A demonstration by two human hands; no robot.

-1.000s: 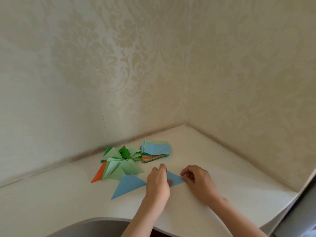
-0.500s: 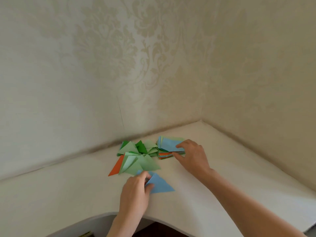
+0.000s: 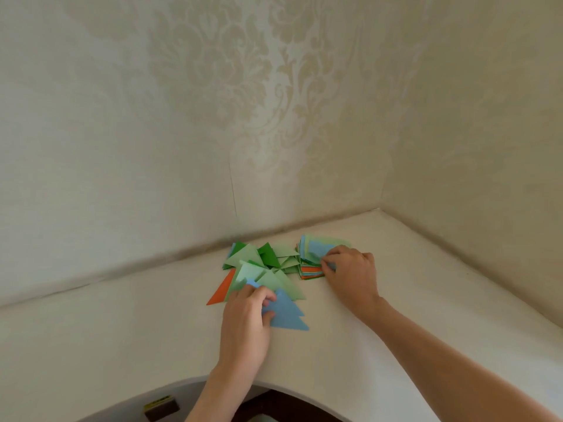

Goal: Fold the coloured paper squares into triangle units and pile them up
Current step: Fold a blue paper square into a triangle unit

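left hand [image 3: 245,315] pinches blue triangles [image 3: 286,313], hiding their left edge; right hand [image 3: 350,269] pinches a blurred sheet on the paper stack [image 3: 313,254]

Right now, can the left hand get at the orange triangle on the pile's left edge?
Probably yes. The orange triangle lies just beside the left hand, nothing between them, but that hand holds the blue triangles and green triangles overlap the orange one's right side.

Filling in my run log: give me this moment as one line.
left hand: holds blue triangles by folded pile | right hand: pinches top blue sheet on paper stack | surface: white table
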